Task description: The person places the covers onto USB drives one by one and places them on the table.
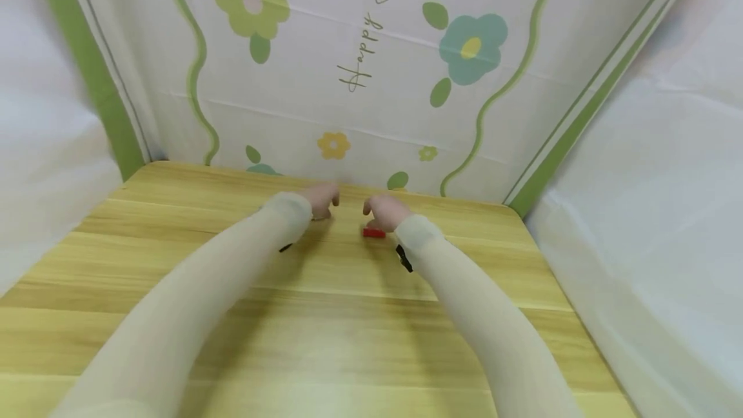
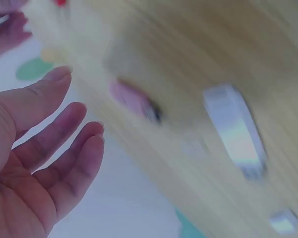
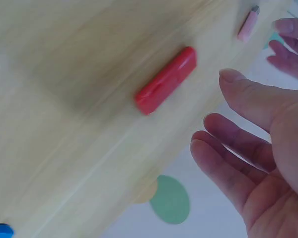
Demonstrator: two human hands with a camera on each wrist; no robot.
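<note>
L hand (image 1: 322, 199): fingers loosely bent, released, thumb apart from the rest. R hand (image 1: 387, 211): same, fingers relaxed w/ a gap to thumb, released. Both up near far edge of wood-look tabletop (image 1: 348, 347), facing each other, apart.

Red bar (image 3: 166, 81) lies flat on tabletop, just beside R hand, apart from its fingers; in head view it shows just below that hand. Pink piece w/ dark tip (image 3: 248, 25) lies nr L hand, also apart; L wrist cam blurs it. Longer white piece (image 2: 235, 130), metallic-looking end, lies past the pink one as seen from L hand; small white block (image 2: 284, 221) nr its end. Both blurry, can't tell exact type. Blue bit (image 3: 1, 231) at bottom L corner of R wrist view, cut off by frame edge.

Sleeves (image 1: 232, 276) cream, both arms. Black item (image 1: 404, 258) at R cuff, can't ID. Backdrop (image 1: 302, 102) behind tabletop: white cloth, flower prints, green wavy lines, "Happy" lettering running sideways.
</note>
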